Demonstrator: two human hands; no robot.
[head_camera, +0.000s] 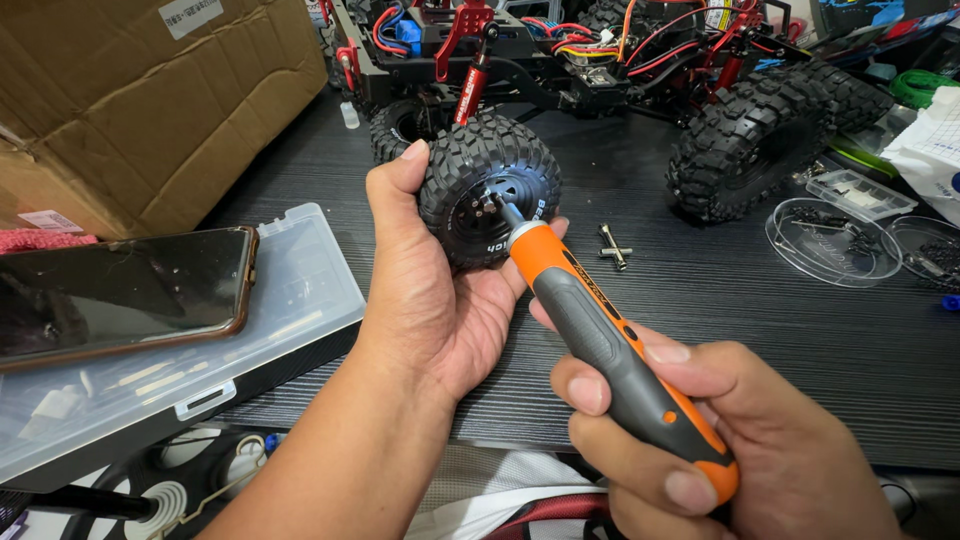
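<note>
My left hand (430, 300) cups a knobby black wheel (480, 170) of a radio-controlled crawler truck (600, 60), thumb on its tread at the left, fingers under it. My right hand (720, 450) grips an orange and grey electric screwdriver (610, 350). Its metal bit (500, 205) points up-left into the hub at the wheel's centre. The truck's open chassis with red shocks and coloured wires stands behind, with another big tyre (745, 145) at the right.
A small metal cross wrench (613, 244) lies on the dark desk (750, 320). A cardboard box (150, 90) stands far left. A phone (120, 295) rests on a clear plastic parts case (300, 280). Clear round dishes (830, 240) with small parts sit at right.
</note>
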